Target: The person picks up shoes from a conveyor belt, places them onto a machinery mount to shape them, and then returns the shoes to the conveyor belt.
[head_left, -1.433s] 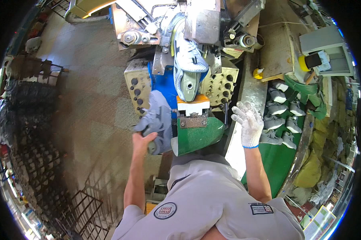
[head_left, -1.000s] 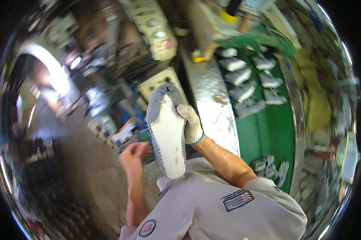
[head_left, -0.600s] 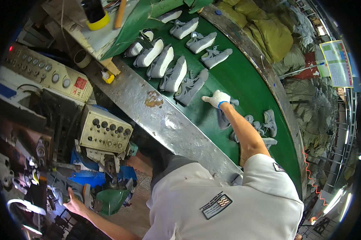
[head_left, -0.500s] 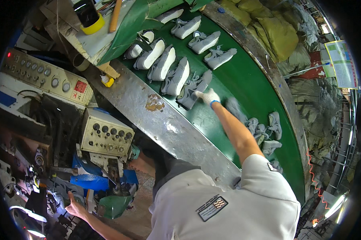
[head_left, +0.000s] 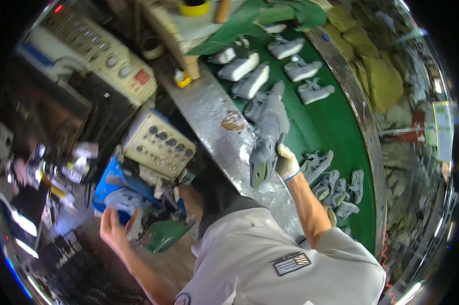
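My right hand (head_left: 287,163), in a white knit glove with a blue cuff edge, grips a grey lace-up shoe (head_left: 271,119). It is held above the metal edge (head_left: 234,147) of the green belt (head_left: 316,127), with its toe pointing away from me and its heel towards me. At lower left, my bare left hand (head_left: 115,229) has its fingers against a grey rounded piece (head_left: 125,198) that looks like a shoe. Blur hides part of that grip. A blue machine part (head_left: 105,185) lies just behind it.
Several pale-soled grey shoes (head_left: 252,81) line the belt's far left, with more (head_left: 336,190) at right. A control box with knobs (head_left: 158,147) and a larger panel (head_left: 107,53) stand left. A small yellow bottle (head_left: 181,79) sits on the metal edge.
My right hand has lifted a grey shoe off the belt and brought it back towards me. My left hand has moved right, close to the blue machine part. The whole view has turned.
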### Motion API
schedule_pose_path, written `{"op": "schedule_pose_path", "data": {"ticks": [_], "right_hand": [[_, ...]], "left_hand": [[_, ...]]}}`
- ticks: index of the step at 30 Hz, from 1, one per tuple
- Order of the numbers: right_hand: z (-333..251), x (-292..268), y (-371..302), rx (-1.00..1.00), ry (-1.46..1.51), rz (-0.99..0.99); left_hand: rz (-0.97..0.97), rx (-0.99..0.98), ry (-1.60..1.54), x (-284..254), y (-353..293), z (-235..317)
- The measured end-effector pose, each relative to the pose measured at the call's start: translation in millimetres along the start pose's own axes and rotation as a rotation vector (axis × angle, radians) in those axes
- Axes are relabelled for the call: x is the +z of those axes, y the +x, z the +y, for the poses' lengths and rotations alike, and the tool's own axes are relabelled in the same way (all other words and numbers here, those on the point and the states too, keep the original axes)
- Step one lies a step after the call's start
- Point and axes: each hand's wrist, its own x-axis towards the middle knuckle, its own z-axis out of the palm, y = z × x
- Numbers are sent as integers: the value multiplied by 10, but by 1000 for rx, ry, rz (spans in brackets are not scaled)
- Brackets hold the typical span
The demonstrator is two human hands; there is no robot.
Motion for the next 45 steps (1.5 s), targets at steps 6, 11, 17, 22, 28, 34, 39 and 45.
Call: {"op": "schedule_pose_path", "data": {"ticks": [6,11,17,22,28,34,39,45], "right_hand": [[1232,2406,9,246,-222,-304],[2007,3328,301,433,-410,-362],[2888,4023,615,126,-704,-511],[3281,4417,764,-58,-736,-578],[3740,4505,941,166,-560,-432],[3794,4453,916,135,-528,-352],[3884,4398,959,145,-509,-311],[4075,4249,999,192,-571,-250]], "left_hand": [[-560,-92,-568,879,284,697],[-400,-328,-736,97,763,221],[29,-241,-810,-506,1099,-295],[239,-206,-879,-693,1305,-233],[282,-219,-1041,-576,1389,-475],[-20,-496,-1358,-210,1031,-454],[-121,-417,-1365,-209,1134,-585],[-115,-394,-1263,-103,1248,-854]]}}
